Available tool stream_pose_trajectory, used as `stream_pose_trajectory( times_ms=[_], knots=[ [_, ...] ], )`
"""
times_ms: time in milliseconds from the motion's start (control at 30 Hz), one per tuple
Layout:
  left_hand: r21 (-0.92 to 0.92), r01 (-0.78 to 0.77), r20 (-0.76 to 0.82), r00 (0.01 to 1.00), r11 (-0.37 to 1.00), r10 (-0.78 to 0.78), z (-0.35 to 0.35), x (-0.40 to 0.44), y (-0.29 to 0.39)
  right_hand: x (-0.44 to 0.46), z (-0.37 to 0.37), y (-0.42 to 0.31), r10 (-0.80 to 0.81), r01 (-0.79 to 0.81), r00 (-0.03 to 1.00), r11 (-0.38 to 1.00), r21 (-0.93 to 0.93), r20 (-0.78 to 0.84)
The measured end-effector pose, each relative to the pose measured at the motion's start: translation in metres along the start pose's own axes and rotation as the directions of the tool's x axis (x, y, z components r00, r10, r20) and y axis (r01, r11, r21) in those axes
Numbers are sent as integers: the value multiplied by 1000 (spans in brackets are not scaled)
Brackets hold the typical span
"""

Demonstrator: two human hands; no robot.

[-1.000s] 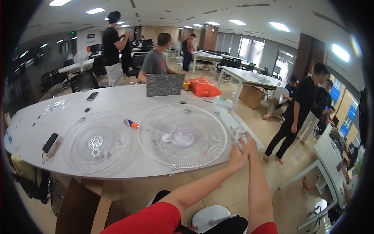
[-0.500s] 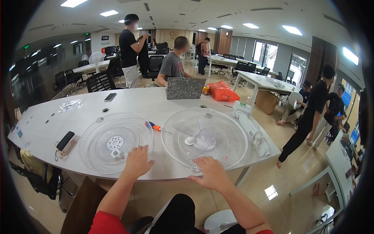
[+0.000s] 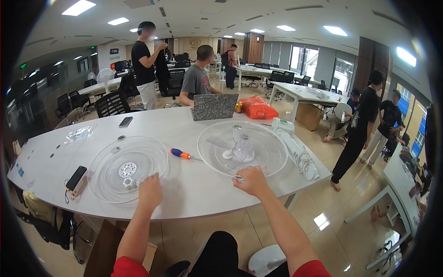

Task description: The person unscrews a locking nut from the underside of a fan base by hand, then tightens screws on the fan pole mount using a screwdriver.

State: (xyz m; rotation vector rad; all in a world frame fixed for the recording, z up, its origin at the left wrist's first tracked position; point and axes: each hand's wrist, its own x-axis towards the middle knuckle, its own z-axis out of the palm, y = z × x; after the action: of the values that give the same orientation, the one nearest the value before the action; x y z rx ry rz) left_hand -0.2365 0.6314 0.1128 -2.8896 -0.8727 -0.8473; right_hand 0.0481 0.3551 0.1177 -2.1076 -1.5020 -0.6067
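Two fan guards (image 3: pixel 128 170), translucent, ribbed; left hand (image 3: pixel 150 193), right hand (image 3: pixel 253 181) each grasping one.

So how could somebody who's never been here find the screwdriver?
On the big white table, find two round things: the left fan grille and the right fan grille. The screwdriver lies between them. Its bright blue-and-orange handle sets it apart from the pale grilles.

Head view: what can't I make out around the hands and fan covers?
Head view, all four:
Left hand: its own knuckles hide the fingertips; grip unclear.
Right fan cover: right hand hides part of the near rim.
Cardboard box: cut off by the bottom edge.
Green label: too small to read.
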Motion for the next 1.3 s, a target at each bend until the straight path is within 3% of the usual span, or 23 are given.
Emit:
stream_pose_trajectory(
  times_ms=[33,100,167,267,333,367,433,567,667,767,800,900,967,1033,1100,1133,1233,1300],
  knots=[
    [35,-66,-134,988,997,70,2,5,10,5,1,5,14,-15,1000,1000,6,17],
    [-181,-146,-20,989,973,145,10,26,32,15,0,12,40,-40,999,999,-15,31],
    [-219,-295,-19,954,930,298,43,56,46,19,0,10,70,-69,997,997,-37,45],
    [-95,-245,34,968,965,249,112,104,58,20,0,4,161,-160,987,986,-44,26],
    [221,-261,-277,907,940,317,151,124,57,12,11,-5,250,-257,962,965,-52,-111],
    [214,-269,-289,901,939,324,150,129,59,8,15,-10,251,-260,960,963,-65,-122],
    [49,-200,-104,973,979,204,145,134,62,-3,24,-21,224,-201,912,974,102,-345],
    [-39,-187,-46,982,982,185,136,133,55,-18,24,-44,160,-156,901,987,41,-404],
    [-75,-260,-123,961,963,250,119,123,51,-18,21,-40,137,-115,863,990,76,-486],
    [-220,-349,-252,922,911,293,86,111,63,-24,19,-37,133,-83,843,990,119,-522],
    [-320,-356,-343,908,878,243,68,103,77,-28,14,-38,141,-96,832,989,112,-537],
    [-523,-475,-510,840,708,187,16,57,126,-50,3,-53,87,18,858,980,198,-506],
    [-701,-485,-490,860,522,142,1,14,161,-76,-27,-81,111,34,864,960,277,-491],
    [-912,-320,-305,947,257,96,1,-36,197,-115,-35,-88,155,22,876,934,358,-456],
    [-992,-59,-40,986,113,162,12,-79,228,-168,-37,-84,241,-106,944,868,485,-226],
    [-998,61,66,979,30,191,20,-97,246,-194,-41,-82,290,-154,927,872,465,-237],
    [-980,184,149,932,-76,329,49,-133,302,-267,-63,-68,459,-359,876,826,435,-149],
    [-980,196,162,876,-29,455,71,-155,343,-314,-67,-49,548,-458,822,798,392,-155]
  ],
)
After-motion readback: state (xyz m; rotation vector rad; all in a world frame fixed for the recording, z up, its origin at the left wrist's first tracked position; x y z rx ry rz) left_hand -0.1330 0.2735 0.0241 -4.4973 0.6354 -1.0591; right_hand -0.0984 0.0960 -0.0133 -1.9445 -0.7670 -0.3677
